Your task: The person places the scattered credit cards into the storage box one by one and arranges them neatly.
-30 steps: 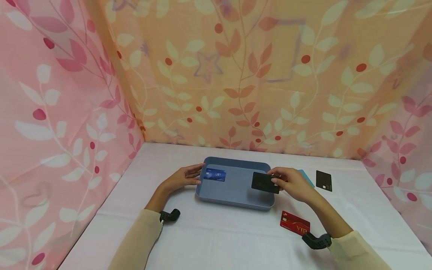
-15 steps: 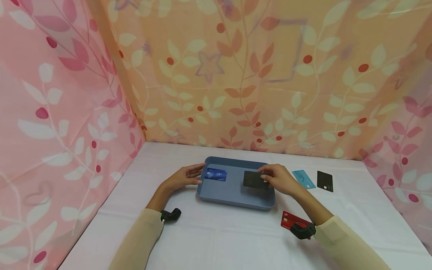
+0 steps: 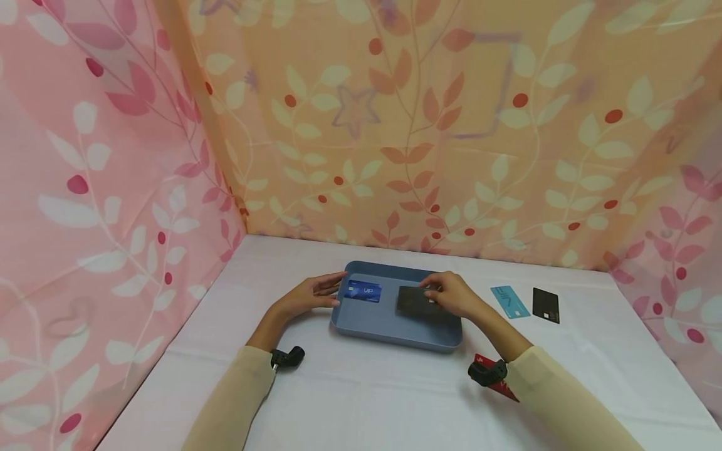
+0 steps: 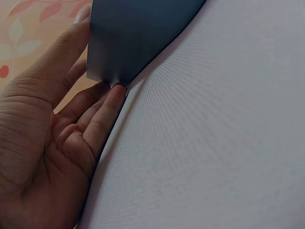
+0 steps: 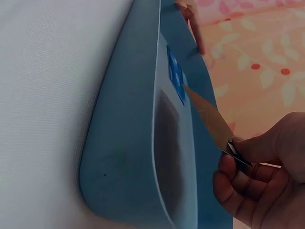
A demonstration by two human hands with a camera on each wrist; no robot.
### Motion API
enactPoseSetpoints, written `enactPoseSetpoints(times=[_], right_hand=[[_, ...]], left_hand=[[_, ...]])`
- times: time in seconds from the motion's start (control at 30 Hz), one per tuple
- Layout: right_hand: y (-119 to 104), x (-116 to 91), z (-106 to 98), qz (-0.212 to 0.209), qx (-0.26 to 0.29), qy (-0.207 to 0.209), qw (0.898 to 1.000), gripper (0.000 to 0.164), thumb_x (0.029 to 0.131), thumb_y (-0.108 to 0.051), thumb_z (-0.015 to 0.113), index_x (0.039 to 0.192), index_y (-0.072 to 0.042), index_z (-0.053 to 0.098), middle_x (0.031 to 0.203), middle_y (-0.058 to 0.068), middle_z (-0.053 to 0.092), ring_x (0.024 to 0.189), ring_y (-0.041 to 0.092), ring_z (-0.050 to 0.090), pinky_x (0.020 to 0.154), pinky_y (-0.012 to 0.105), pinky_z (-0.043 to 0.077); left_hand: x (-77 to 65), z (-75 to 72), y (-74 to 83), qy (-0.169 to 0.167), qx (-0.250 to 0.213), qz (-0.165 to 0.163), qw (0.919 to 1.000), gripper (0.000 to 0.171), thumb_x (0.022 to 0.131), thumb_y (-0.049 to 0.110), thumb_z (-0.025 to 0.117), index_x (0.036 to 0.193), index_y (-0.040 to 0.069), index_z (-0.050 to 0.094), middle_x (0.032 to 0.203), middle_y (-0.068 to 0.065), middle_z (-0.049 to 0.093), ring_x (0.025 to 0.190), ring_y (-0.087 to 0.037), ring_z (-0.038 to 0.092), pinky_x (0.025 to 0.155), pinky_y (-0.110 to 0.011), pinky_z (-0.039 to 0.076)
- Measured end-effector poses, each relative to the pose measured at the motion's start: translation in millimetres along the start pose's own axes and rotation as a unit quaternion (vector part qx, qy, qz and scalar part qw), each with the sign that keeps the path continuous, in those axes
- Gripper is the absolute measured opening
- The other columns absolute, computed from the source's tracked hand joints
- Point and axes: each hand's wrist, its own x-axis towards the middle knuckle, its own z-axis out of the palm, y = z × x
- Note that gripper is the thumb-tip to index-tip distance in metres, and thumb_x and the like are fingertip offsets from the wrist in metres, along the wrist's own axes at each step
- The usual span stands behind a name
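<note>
Black card (image 3: 414,300), pinched at its right edge by right hand (image 3: 451,294) between thumb and curled fingers; carried leftward over the last second from just outside the tray's right rim to well within it, now low over the floor of the blue-grey tray (image 3: 395,335), right of centre. Seen in right wrist view as thin tan-lit edge (image 5: 209,119) angled down toward tray interior, not yet lying flat; whether its far edge touches the floor cannot be told. Blue VIP card (image 3: 363,292) already lying flat at tray's left end, unmoved across the three head views. Left hand (image 3: 307,294) unchanged in place: fingers straight and relaxed, tips against tray's left outer wall (image 4: 119,47), holding nothing, bracing tray on white cloth-covered table (image 3: 366,401). Outside tray, right side: teal card (image 3: 510,301) and second black card (image 3: 546,305) lying just beside one another, both untouched; red card (image 3: 496,381) near right forearm, now largely hidden by wrist camera mount. Judged: second card at point of being laid down beside the first, release not yet made; three cards remaining on cloth. Floral pink and orange fabric backdrop (image 3: 395,125) on three sides.
</note>
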Motion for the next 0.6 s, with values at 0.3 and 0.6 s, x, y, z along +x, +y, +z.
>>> enactPoseSetpoints(times=[0.3, 0.6], right_hand=[[9, 13, 11, 0.003, 0.006, -0.009, 1.000, 0.018, 0.095, 0.003, 0.064, 0.111, 0.007, 0.071, 0.073, 0.006, 0.063, 0.052, 0.012, 0.055, 0.051, 0.029, 0.052], [14, 22, 20, 0.020, -0.003, 0.007, 1.000, 0.017, 0.092, 0.002, 0.068, 0.108, 0.007, 0.073, 0.075, 0.006, 0.067, 0.051, 0.011, 0.059, 0.052, 0.028, 0.054]], left_hand=[[0.5, -0.4, -2.0, -0.003, 0.000, 0.005, 1.0000, 0.077, 0.092, 0.006, 0.075, 0.158, 0.009, 0.036, 0.163, -0.010, 0.034, 0.147, -0.026, 0.037, 0.115, -0.034, 0.037], [0.8, -0.6, -1.9, -0.004, -0.003, 0.009, 0.9999, 0.078, 0.091, 0.008, 0.077, 0.158, 0.010, 0.037, 0.163, -0.012, 0.034, 0.147, -0.027, 0.037, 0.115, -0.034, 0.037]])
